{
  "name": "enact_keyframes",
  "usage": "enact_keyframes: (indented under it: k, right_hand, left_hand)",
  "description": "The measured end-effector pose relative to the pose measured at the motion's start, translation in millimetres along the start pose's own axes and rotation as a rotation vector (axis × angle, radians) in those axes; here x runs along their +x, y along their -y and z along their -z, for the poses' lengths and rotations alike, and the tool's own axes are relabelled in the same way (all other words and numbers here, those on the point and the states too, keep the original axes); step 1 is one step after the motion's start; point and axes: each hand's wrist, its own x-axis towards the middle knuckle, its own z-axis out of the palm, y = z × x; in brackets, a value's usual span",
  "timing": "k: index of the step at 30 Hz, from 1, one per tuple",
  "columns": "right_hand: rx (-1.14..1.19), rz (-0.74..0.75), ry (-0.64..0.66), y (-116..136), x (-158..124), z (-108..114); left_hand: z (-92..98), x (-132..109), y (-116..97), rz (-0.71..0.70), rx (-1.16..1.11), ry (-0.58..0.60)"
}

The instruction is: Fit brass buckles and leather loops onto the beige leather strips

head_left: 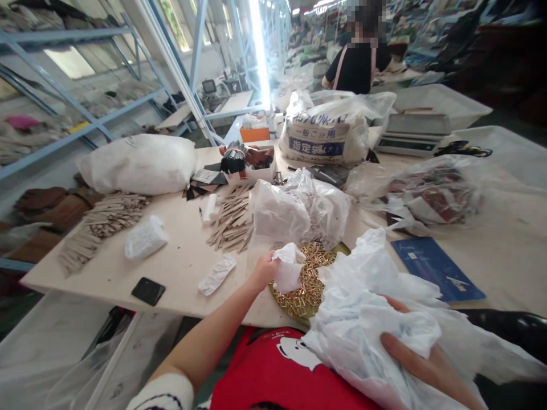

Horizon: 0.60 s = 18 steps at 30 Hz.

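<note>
At lower centre of the frame, the left hand (264, 269) pinches a small white bag (287, 272) in closed fingers above gold metal pieces (310, 287) heaped on a round tray (342, 248). At lower right, the right hand (416, 359) clutches a large crumpled plastic bag (371, 307) at the near edge of the surface (179, 267).

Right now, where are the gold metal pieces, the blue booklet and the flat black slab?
gold metal pieces (311, 287), head view, middle of the heap.
blue booklet (436, 267), head view, centre of its cover.
flat black slab (147, 291), head view, centre of its top face.
</note>
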Motion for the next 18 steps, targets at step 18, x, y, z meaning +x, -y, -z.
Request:
enact_keyframes:
  k: [18]
  right_hand:
    - [-0.037, 0.190, 0.043, 19, 5, -16]
  left_hand:
    - [-14.3, -33, -133, -0.455, 0.221, 0.369]
